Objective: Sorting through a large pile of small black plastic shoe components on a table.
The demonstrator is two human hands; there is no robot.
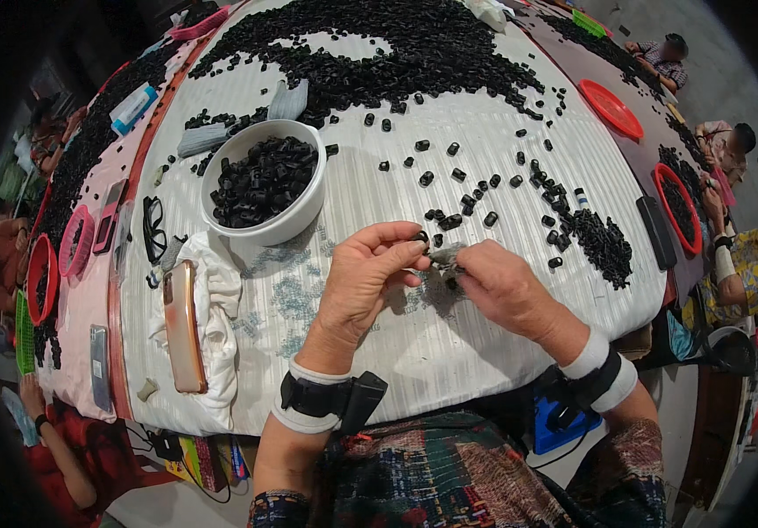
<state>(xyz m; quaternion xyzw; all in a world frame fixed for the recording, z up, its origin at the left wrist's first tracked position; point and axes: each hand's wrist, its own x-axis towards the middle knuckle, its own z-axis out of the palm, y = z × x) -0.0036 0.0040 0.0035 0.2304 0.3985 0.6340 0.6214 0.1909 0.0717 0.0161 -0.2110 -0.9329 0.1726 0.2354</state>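
My left hand (361, 277) pinches a small black plastic part (420, 236) between thumb and fingertips over the white ribbed cloth. Right beside it, my right hand (511, 286) is closed, its fingers curled down around a small grey piece (446, 254) whose kind I cannot make out. The two hands nearly meet, and the fingertips partly hide what lies between them. Just beyond them lie several loose black parts (468, 201). To the left stands a white bowl (278, 231), heaped with black parts (264, 180).
A large heap of black parts (449, 53) spreads across the far table. Thin black pieces (603, 251) are piled at right, by a dark case (654, 231). Left lie a phone (183, 330), white cloth (219, 352) and glasses (155, 231). Other people work at both sides.
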